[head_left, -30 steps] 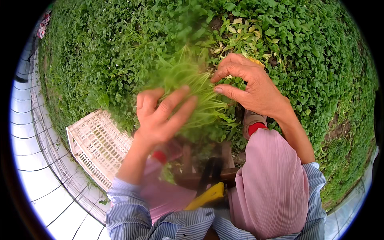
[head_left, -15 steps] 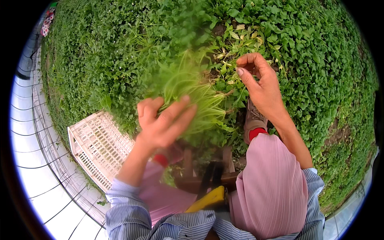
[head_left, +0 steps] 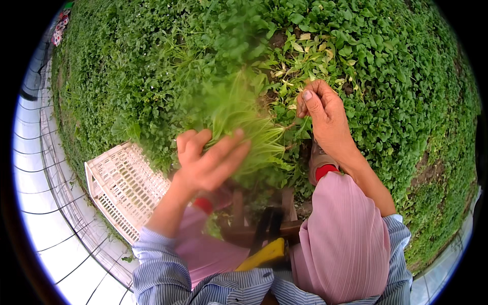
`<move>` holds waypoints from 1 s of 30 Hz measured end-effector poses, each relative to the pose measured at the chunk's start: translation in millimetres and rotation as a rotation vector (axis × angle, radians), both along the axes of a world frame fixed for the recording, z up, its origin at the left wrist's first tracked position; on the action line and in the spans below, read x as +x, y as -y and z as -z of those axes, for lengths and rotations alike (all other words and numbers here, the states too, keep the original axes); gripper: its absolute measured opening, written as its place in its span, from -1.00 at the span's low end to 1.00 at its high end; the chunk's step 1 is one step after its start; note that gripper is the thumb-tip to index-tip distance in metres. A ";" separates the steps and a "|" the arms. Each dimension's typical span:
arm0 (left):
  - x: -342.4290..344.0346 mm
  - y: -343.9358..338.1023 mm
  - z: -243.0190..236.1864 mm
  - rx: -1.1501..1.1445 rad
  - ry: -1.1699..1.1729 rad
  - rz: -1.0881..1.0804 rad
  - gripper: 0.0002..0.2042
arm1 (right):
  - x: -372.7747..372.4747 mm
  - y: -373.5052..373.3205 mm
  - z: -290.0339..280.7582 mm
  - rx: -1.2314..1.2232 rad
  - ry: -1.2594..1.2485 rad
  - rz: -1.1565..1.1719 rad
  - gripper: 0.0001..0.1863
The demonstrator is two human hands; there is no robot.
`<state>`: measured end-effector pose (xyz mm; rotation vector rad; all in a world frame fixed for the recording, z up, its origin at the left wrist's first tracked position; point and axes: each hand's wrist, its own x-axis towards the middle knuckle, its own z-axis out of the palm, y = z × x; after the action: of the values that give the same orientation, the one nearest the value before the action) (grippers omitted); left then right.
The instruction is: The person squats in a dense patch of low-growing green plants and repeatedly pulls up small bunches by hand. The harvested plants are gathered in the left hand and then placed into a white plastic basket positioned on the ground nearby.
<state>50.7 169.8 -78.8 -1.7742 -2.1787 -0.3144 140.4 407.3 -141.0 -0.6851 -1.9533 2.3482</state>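
A bunch of long-stemmed leafy greens point(head_left: 256, 134) lies in my left hand point(head_left: 203, 160), its fingers spread over the near side. The leaves point away and blur, while the pale stem bases and roots face right. My right hand point(head_left: 328, 109) is closed in a pinch beside those roots, thumb against the fingers. What is between its fingertips is too small to make out. Just beyond that hand, yellowed leaves point(head_left: 297, 66) and bare soil show among the low growing plants.
A white slatted plastic crate point(head_left: 129, 185) lies tilted at my left. My right shoe point(head_left: 318, 160) stands among the plants. Between my legs is a low wooden stool point(head_left: 241, 234). Dense green crop point(head_left: 396, 91) spreads all round, and white sheeting point(head_left: 38, 193) runs along the left.
My right hand has come down slightly nearer, and its thumb and fingers have closed into a pinch. The left hand with the greens has barely moved.
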 end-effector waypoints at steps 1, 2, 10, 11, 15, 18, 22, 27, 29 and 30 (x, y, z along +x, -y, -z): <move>1.2 0.6 0.1 -0.002 0.005 0.015 -0.70 | -2.9 -2.0 -0.1 -0.036 -0.010 0.051 -0.84; 2.7 1.4 0.8 -0.002 0.012 0.029 -0.70 | -4.1 -3.2 -1.1 -0.069 -0.019 0.102 -0.83; 7.7 1.7 10.7 0.039 0.008 0.175 -0.77 | -5.7 1.5 -13.3 -0.175 0.051 -0.167 -0.82; 7.5 1.6 10.1 0.030 0.019 0.188 -0.78 | -5.0 0.4 -11.7 -0.163 0.058 -0.175 -0.82; 6.0 1.6 10.0 0.009 0.040 0.207 -0.79 | 0.3 5.5 -1.9 -0.057 0.020 -0.170 -0.86; 6.5 0.4 11.6 0.015 0.041 0.199 -0.80 | 1.3 11.1 -1.0 -0.045 0.019 -0.152 -0.91; 8.0 -1.3 11.9 0.000 0.066 0.190 -0.78 | -0.6 19.0 -4.1 -0.072 0.005 -0.074 -0.90; 6.2 -7.3 9.4 0.001 0.065 0.203 -0.74 | -4.4 11.9 7.9 -0.292 0.075 0.191 -0.86; 6.3 -6.2 9.0 -0.027 0.065 0.192 -0.75 | -4.9 1.6 8.2 -0.359 0.062 0.245 -0.80; 6.3 -5.3 8.9 -0.041 0.066 0.186 -0.75 | -4.9 -2.5 5.7 -0.393 0.057 0.273 -0.77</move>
<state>57.0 175.1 -87.7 -2.0218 -2.0805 -0.3778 135.5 409.9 -146.7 -0.9735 -1.3137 2.5728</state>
